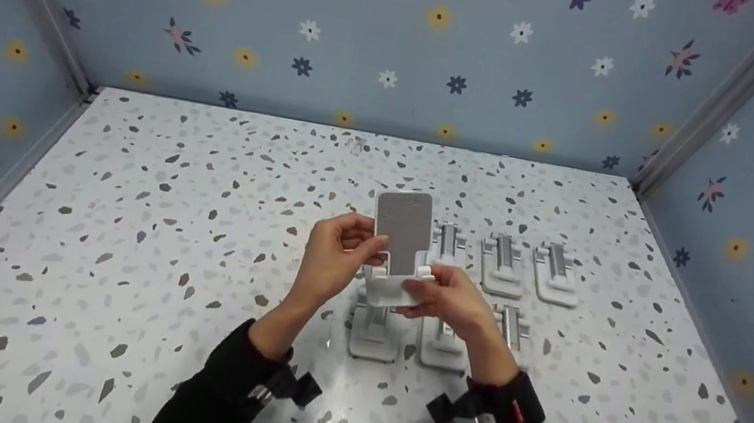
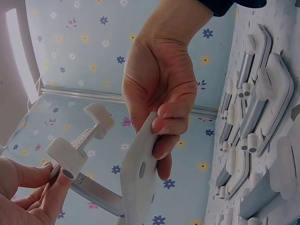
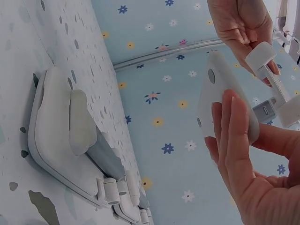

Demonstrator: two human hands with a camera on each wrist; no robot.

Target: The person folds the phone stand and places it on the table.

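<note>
Above the table, both hands hold one white folding phone stand (image 1: 403, 231) with a grey pad on its upper plate. My left hand (image 1: 330, 257) pinches the left edge of this plate between thumb and fingers, close to the white hinge lugs. In the left wrist view a grey arm (image 2: 98, 194) joins the lugs to the base (image 2: 138, 173). My right hand (image 1: 450, 299) grips the base at the lower right, with the thumb on one face and fingers on the other. Round dark feet dot the base's underside in the right wrist view.
Several similar phone stands stand in two rows under and right of the hands, among them one at the far right (image 1: 556, 274) and one at the front left (image 1: 373, 339). The speckled white table (image 1: 152, 244) meets blue flowered panels (image 1: 404, 42) behind and at both sides.
</note>
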